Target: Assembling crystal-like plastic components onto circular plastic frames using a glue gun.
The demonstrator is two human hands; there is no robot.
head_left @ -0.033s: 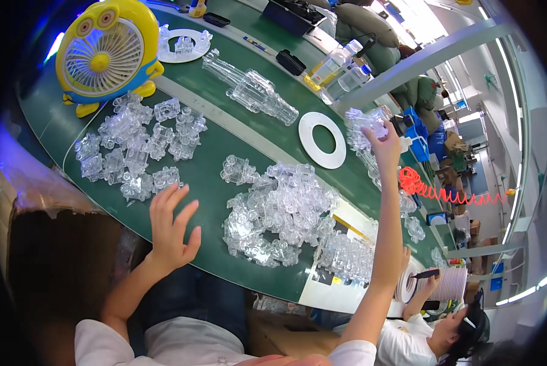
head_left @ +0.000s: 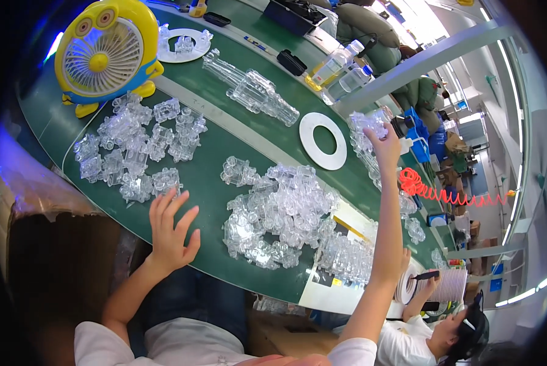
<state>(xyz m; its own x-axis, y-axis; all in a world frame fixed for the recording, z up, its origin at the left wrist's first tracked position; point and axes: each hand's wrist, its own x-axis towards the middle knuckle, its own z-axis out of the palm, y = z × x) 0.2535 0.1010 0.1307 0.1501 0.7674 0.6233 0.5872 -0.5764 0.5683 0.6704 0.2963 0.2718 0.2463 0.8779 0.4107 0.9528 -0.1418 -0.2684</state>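
Observation:
My left hand (head_left: 172, 230) rests open on the near edge of the green table (head_left: 224, 146), fingers spread, just below a small clear plastic part (head_left: 163, 181). My right hand (head_left: 388, 145) is stretched far out to the right with its fingers closed on a clear plastic part (head_left: 371, 122). Between the two hands lies a big heap of clear plastic parts (head_left: 279, 210). A second, looser group of clear parts (head_left: 133, 143) lies left of it, above my left hand.
A yellow desk fan (head_left: 105, 52) stands at the back left. A white ring (head_left: 323, 140), a long clear assembly (head_left: 252, 91), bottles (head_left: 341, 66) and a red coiled cable (head_left: 432, 192) lie beyond. A co-worker (head_left: 444, 332) sits at the lower right by stacked white rings (head_left: 447, 285).

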